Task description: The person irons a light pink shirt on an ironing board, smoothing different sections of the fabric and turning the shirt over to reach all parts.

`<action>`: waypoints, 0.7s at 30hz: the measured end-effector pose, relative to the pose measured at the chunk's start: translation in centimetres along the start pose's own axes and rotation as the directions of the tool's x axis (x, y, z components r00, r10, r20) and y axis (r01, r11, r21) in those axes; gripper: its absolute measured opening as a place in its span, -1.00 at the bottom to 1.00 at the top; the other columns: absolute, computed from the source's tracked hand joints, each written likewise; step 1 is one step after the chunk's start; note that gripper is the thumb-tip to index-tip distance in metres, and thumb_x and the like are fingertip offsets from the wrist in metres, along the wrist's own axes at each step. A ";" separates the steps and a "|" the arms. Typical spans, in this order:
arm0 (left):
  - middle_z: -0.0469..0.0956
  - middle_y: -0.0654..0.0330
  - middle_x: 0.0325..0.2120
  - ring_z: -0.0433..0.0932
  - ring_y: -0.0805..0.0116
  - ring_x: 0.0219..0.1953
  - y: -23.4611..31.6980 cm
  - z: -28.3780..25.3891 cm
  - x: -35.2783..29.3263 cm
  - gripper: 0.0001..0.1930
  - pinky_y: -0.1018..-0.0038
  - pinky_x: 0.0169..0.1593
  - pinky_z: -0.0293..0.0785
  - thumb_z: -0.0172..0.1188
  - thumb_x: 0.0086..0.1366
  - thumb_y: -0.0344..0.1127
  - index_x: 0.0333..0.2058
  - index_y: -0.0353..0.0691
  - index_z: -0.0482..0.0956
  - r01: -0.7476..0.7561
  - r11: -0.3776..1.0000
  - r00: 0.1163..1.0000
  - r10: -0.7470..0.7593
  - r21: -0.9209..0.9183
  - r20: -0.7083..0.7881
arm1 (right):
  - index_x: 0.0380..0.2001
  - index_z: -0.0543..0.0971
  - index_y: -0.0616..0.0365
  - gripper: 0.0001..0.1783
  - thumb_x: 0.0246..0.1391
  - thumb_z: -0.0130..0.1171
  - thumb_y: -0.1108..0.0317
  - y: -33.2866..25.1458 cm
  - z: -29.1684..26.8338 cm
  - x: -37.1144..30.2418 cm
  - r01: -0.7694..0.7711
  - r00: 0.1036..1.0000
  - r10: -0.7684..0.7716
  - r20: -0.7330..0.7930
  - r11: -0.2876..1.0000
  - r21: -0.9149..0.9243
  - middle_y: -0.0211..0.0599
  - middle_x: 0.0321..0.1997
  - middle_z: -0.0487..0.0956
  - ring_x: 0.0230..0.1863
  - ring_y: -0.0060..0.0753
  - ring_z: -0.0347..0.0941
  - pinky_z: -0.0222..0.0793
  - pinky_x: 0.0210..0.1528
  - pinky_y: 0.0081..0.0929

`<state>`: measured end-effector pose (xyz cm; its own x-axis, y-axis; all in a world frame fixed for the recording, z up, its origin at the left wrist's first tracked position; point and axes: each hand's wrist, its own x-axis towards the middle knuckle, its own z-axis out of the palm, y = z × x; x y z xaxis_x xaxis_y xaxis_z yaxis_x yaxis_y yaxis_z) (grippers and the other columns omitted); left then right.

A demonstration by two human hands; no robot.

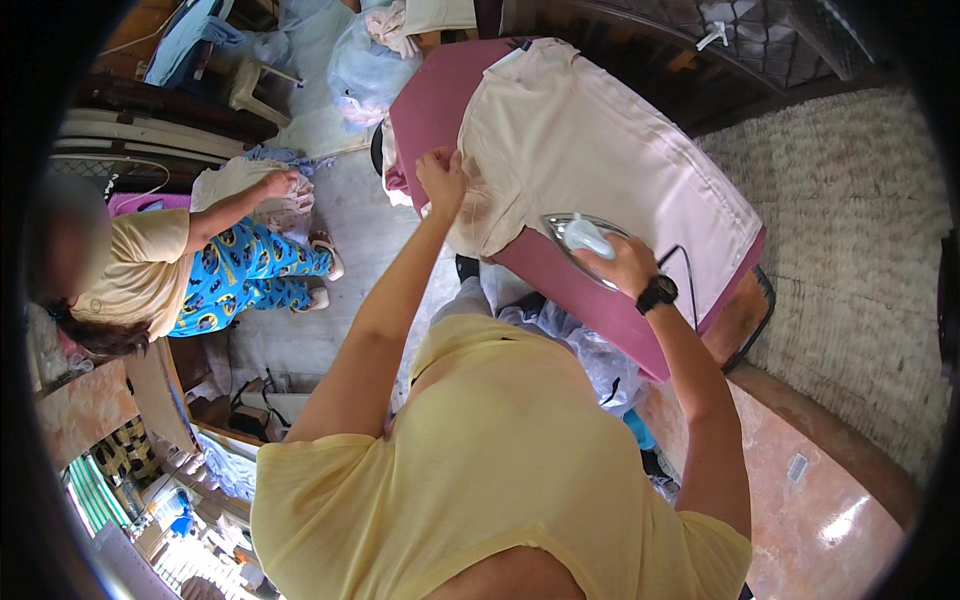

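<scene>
My right hand (627, 264), with a black watch at the wrist, is wrapped round the handle of a clothes iron (584, 238). The iron rests on a pale cream garment (590, 140), possibly trousers, spread over a maroon ironing board (425, 95). At the garment's left edge, my left hand (441, 182) has its fingers curled in a pinch on the cloth. Beside that hand the fabric looks rumpled and thinner. A dark cord loops up by my right wrist.
On the left, another person (140, 260) in blue patterned trousers holds a pale crumpled cloth (250, 195). A clear plastic bag of clothes (365, 70) lies beyond the board's left end. Another bag (605, 370) sits beneath the board. A woven mat (840, 220) covers the right side.
</scene>
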<state>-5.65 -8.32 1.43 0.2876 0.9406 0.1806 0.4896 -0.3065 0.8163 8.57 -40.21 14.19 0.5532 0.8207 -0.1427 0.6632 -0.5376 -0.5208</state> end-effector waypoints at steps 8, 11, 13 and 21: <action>0.55 0.08 -0.30 0.50 0.01 -0.18 2.4 3.4 4.7 -0.71 0.12 -0.13 0.40 0.27 0.19 -0.14 -0.30 -0.22 0.48 -0.007 0.978 0.988 -0.026 0.208 0.155 | -0.12 0.61 0.13 -0.44 0.10 0.19 -0.16 -2.3 2.1 6.0 -0.091 0.990 0.103 -0.096 0.988 0.125 0.06 -0.38 0.64 -0.28 0.20 0.57 0.48 -0.20 -0.01; 0.55 0.03 -0.43 0.54 -0.01 -0.35 3.1 3.3 5.5 -0.75 0.13 -0.26 0.41 0.27 0.19 -0.21 -0.33 -0.24 0.45 0.112 0.994 0.978 -0.113 0.017 0.173 | -0.03 0.58 0.13 -0.34 0.11 0.11 -0.24 -3.8 2.5 11.7 -0.169 0.984 0.176 -0.028 0.972 0.161 0.15 -0.31 0.63 -0.23 0.26 0.56 0.45 -0.15 0.04; 0.54 0.00 -0.51 0.55 -0.04 -0.44 2.0 3.1 5.5 -0.78 0.14 -0.32 0.41 0.26 0.19 -0.27 -0.34 -0.26 0.42 0.096 0.995 0.984 -0.091 -0.022 0.153 | -0.18 0.59 0.17 -0.42 0.12 0.15 -0.20 -5.5 2.5 15.0 -0.104 0.989 0.112 -0.094 0.991 0.086 0.05 -0.45 0.63 -0.33 0.18 0.58 0.47 -0.25 -0.04; 0.58 0.02 -0.47 0.59 0.04 -0.39 -0.1 4.1 8.5 -0.83 0.19 -0.23 0.48 0.24 0.21 -0.36 -0.32 -0.33 0.48 0.152 0.944 0.986 -0.166 -0.293 -0.022 | -0.10 0.59 0.14 -0.32 0.08 0.09 -0.30 -12.0 2.5 24.5 -0.082 0.997 0.082 0.013 0.996 -0.029 0.19 -0.26 0.63 -0.16 0.26 0.55 0.46 -0.09 0.03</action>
<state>0.14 -0.95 0.62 0.1843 0.9814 0.0545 0.2650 -0.1030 0.9587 12.96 -13.16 14.83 0.5993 0.7761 -0.1962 0.6298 -0.6084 -0.4830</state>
